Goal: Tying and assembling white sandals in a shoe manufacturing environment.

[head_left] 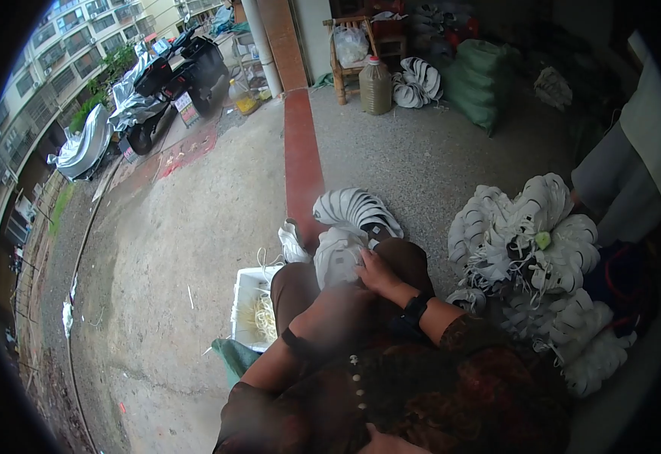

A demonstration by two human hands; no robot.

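Observation:
On my lap lies a white shoe upper, a soft curved piece with small grey square marks. My right hand is closed on its right edge, with the thumb on top. Against the near side of the upper lies my left hand; a blur covers it and its fingers are hidden. Just beyond my knees is a fanned stack of white uppers. Another white piece stands left of the upper, beside my left knee.
By my left leg sits a white box holding cream-coloured cords. Bundled white uppers are heaped at right, near a person's grey trousers. Farther back are a green sack, a large jug and a parked scooter.

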